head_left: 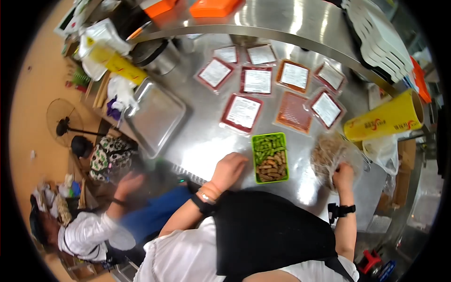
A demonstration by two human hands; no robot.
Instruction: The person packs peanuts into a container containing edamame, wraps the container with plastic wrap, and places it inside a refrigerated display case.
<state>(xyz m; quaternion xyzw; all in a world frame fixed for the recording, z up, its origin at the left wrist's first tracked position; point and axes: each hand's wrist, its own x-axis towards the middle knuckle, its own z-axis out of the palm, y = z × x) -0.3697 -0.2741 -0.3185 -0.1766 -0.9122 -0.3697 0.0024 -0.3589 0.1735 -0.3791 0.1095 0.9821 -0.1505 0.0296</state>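
A bright green tray (254, 157) sits on the steel counter in front of me, with green bean pods (268, 146) in its far half and brown unshelled peanuts (270, 170) in its near half. My left hand (229, 170) is just left of the tray, apart from it, its fingers curled with nothing visible in them. Over to the right, my right hand (344, 176) is closed on the gathered film of a clear plastic bag (327, 152). Brownish pieces fill the bag, too blurred by the film to name. The fingertips are partly hidden in its folds.
Several sealed, labelled packs of red and orange food (242, 112) lie beyond the tray. A metal tray (155, 117) is on the left, a yellow printed roll (385, 117) on the right. A steel shelf (282, 26) spans the back. A co-worker (87, 230) stands close at left.
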